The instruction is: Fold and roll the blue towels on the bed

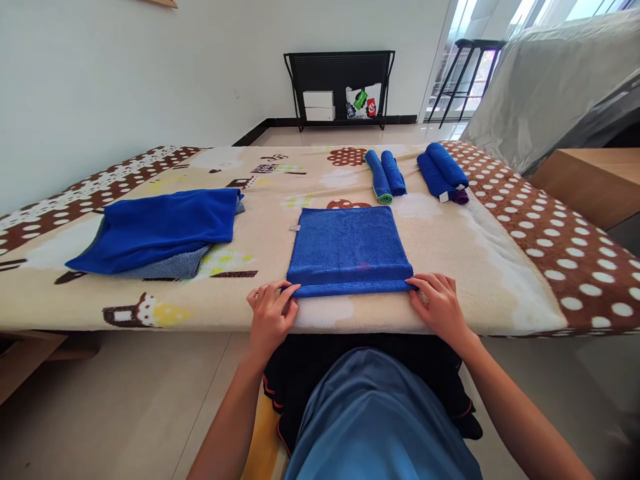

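In front of me a blue towel lies flat on the bed, its near edge turned over into a narrow fold. My left hand pinches the left end of that fold. At the right end, my right hand has its fingers closed on the same edge. A small white tag sticks out from the towel's left side. Farther back lie two rolled towels, one with a green edge. To their right are more rolled blue towels with a white tag and a purple end.
Loosely laid blue and grey cloths are on the left of the patterned bed blanket. A black rack stands by the far wall. Plastic-covered furniture, a stool and a brown box are at the right.
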A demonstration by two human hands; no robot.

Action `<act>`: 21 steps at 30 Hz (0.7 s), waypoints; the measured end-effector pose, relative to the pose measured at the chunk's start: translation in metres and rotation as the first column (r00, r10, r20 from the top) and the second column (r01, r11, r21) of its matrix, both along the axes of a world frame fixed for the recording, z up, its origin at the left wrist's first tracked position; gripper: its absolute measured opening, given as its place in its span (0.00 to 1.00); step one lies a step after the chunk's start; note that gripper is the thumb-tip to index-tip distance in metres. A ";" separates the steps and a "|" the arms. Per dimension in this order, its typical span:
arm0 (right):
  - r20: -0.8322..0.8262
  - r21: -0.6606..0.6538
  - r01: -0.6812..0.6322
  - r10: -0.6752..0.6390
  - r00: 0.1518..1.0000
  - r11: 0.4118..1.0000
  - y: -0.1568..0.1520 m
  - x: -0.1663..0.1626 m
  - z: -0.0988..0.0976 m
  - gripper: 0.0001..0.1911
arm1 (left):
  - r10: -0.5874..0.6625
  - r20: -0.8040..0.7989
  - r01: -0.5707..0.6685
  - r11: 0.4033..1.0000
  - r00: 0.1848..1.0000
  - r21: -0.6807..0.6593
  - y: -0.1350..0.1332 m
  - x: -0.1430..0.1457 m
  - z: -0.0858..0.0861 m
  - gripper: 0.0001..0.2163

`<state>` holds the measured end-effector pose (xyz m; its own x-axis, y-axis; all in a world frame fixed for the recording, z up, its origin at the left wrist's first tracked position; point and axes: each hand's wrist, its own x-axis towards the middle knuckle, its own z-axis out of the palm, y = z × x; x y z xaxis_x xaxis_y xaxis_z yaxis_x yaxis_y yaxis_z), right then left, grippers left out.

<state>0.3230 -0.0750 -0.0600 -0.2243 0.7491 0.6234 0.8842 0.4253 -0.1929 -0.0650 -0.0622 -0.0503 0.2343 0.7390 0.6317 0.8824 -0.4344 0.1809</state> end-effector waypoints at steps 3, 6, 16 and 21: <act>0.002 -0.005 0.032 -0.032 0.999 0.999 0.000 0.003 -0.002 0.11 | -0.055 0.069 0.060 0.996 0.996 -0.062 0.000 -0.013 0.002 0.11; 0.025 -0.025 0.042 -0.042 0.999 0.999 0.001 0.006 -0.003 0.12 | -0.073 0.118 0.087 0.989 0.990 -0.122 0.003 -0.023 0.006 0.09; 0.016 -0.119 -0.027 0.029 0.999 0.992 -0.007 0.016 0.008 0.10 | -0.092 0.205 0.147 0.952 0.974 -0.267 -0.003 -0.034 0.017 0.08; -0.020 -0.203 -0.056 0.053 0.998 0.978 -0.019 0.025 0.016 0.12 | -0.145 0.250 0.239 0.882 0.957 -0.406 -0.016 -0.039 0.025 0.08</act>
<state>0.3481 -0.0939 -0.0436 -0.2603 0.8475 0.4626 0.8572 0.4233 -0.2932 -0.1035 -0.0777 -0.0251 0.2987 0.9011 0.3143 0.7113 -0.4298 0.5562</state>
